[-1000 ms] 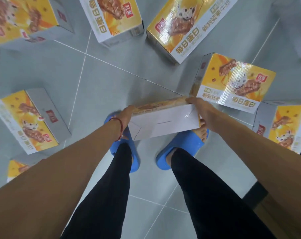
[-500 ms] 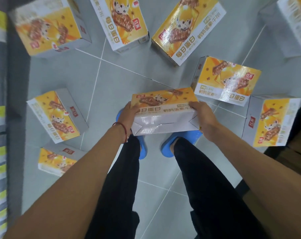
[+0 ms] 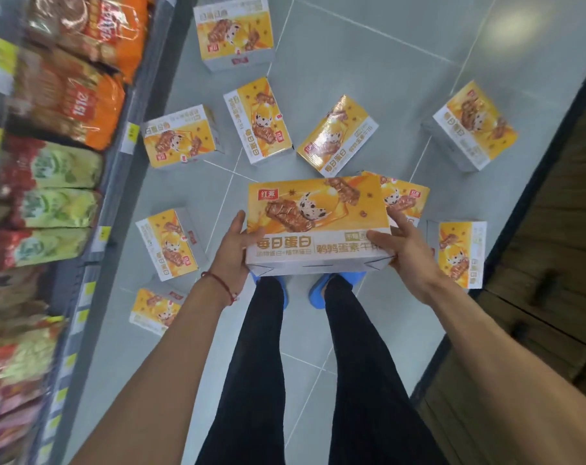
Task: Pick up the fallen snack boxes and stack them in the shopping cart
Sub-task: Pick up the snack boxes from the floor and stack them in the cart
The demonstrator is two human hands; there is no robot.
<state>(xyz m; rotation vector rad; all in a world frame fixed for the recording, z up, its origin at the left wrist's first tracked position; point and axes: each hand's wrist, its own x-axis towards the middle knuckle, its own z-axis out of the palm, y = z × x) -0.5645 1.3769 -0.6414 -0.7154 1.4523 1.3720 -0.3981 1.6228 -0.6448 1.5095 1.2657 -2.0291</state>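
I hold one yellow-and-white snack box [image 3: 315,223] in both hands, lifted above my feet with its printed face up. My left hand [image 3: 232,250] grips its left end and my right hand [image 3: 402,250] grips its right end. Several identical snack boxes lie scattered on the grey tiled floor: one to the left [image 3: 170,245], one near my left forearm [image 3: 154,310], three side by side ahead [image 3: 180,139] [image 3: 258,122] [image 3: 336,137], one farther off [image 3: 234,30], and others to the right [image 3: 472,127] [image 3: 461,253]. No shopping cart is in view.
A store shelf [image 3: 93,250] full of snack bags runs along the left. A dark wooden fixture [image 3: 549,263] stands along the right. My legs in black trousers and blue slippers [image 3: 318,290] stand between them on the tiled aisle floor [image 3: 368,62].
The box has been raised from floor level to higher above my feet, its printed face turned up. The view has pulled back and up, and the shelf at left has come into view.
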